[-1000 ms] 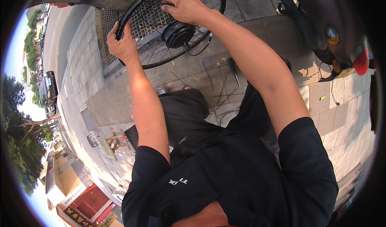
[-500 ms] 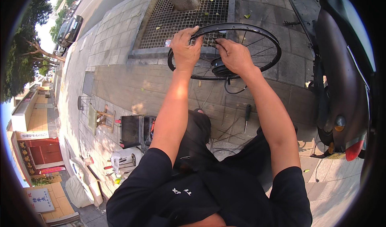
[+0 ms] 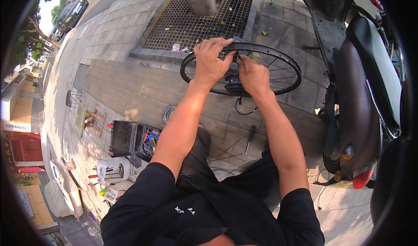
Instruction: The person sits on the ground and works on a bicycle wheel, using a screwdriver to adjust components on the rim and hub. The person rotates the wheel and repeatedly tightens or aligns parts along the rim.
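Observation:
A black spoked wheel [image 3: 263,50] is held tilted in front of me, its thick dark hub [image 3: 235,84] toward me and a black cable [image 3: 244,112] hanging from the hub. My left hand [image 3: 212,64] is closed around the far left part of the rim, with the thumb on the inner side. Close beside it, my right hand [image 3: 255,77] is closed in a pinch inside the rim, at what looks like a spoke. The fingertips partly hide the spot where the two hands nearly meet.
A screwdriver [image 3: 250,138] and thin dark rods [image 3: 230,146] lie on the paving between my legs. An open toolbox [image 3: 124,138], a metal bowl [image 3: 168,114] and a folding stool [image 3: 89,118] are to the left. A scooter [image 3: 359,89] stands at right; a tree grate [image 3: 174,28] lies ahead.
My right hand has moved closer to the left, inside the rim. The wheel sits lower in view and is tilted slightly differently. The view has shifted, bringing out the bowl and the toolbox's contents.

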Demonstrator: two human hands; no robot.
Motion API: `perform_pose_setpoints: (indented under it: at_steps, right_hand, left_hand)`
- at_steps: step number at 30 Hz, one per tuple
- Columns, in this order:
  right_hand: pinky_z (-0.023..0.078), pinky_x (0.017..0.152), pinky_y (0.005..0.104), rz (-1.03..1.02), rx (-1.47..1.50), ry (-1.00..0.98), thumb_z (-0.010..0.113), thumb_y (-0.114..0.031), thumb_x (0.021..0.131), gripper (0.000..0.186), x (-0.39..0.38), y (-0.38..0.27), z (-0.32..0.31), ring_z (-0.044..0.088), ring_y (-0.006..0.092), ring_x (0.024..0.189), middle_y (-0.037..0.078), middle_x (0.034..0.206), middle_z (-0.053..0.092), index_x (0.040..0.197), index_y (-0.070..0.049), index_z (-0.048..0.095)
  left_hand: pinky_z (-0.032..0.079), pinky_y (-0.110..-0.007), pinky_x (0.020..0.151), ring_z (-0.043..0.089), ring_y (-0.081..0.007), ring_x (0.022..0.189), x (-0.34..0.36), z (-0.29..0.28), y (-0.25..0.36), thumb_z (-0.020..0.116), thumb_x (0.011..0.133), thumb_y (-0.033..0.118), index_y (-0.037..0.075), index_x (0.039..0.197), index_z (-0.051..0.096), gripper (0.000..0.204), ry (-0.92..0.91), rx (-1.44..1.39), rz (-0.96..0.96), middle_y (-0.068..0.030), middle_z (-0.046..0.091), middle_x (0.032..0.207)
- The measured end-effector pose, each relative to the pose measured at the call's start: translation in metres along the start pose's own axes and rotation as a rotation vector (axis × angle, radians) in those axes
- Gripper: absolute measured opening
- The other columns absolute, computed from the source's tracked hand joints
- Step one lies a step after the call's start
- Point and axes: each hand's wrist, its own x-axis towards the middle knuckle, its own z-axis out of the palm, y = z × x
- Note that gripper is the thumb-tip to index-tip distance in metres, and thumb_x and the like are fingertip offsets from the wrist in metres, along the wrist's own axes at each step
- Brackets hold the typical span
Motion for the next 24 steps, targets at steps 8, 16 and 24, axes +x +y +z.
perform_pose_setpoints:
  at_steps: [8,16,24]
  right_hand:
    - [0.058,0.083,0.0497,0.014,0.070,-0.054,0.069,-0.022,0.097,0.022,0.006,0.013,-0.026,0.072,0.0427,0.091,0.021,0.102,0.075,0.110,-0.008,0.079]
    - [0.055,0.092,0.0452,0.140,0.136,-0.209,0.071,-0.022,0.095,0.025,0.006,0.023,-0.062,0.071,0.0411,0.103,0.022,0.107,0.075,0.111,-0.005,0.080]
    - [0.055,0.094,0.0437,0.120,0.162,-0.165,0.073,-0.019,0.093,0.023,0.005,0.032,-0.067,0.072,0.0406,0.105,0.021,0.110,0.075,0.108,-0.003,0.080]
  left_hand:
    - [0.049,-0.042,0.097,0.069,-0.0277,0.111,0.002,-0.005,0.019,0.081,0.087,0.018,0.011,0.123,0.077,0.036,-0.158,-0.052,0.002,-0.0070,0.076,0.119]
    - [0.054,-0.040,0.097,0.072,-0.0274,0.110,0.008,0.003,0.030,0.064,0.101,0.007,0.004,0.128,0.073,0.029,-0.186,-0.323,-0.060,-0.0125,0.076,0.122]
    - [0.054,-0.032,0.102,0.068,-0.0195,0.118,0.010,0.005,0.033,0.050,0.106,-0.002,-0.004,0.145,0.053,0.040,-0.073,-0.808,-0.397,-0.0154,0.070,0.130]
